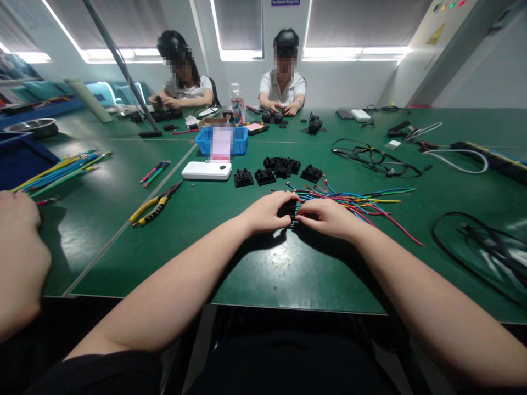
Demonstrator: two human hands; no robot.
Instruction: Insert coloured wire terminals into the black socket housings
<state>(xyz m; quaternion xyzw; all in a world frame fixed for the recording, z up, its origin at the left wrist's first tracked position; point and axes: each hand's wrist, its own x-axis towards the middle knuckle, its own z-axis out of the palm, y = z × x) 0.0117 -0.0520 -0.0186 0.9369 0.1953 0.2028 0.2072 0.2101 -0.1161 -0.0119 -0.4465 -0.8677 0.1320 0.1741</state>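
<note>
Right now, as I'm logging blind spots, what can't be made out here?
Head view:
Small black plastic part: mostly hidden by the left hand and right hand.
Dark blue plastic bin: cut off by the left edge.
Pink-and-white rectangular item: details lost to pixelation.
Long black yellow-edged object: cut off by the right edge.

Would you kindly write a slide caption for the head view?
Left hand and right hand hold a black part, with colored wires and yellow-handled pliers on the green table.
</note>
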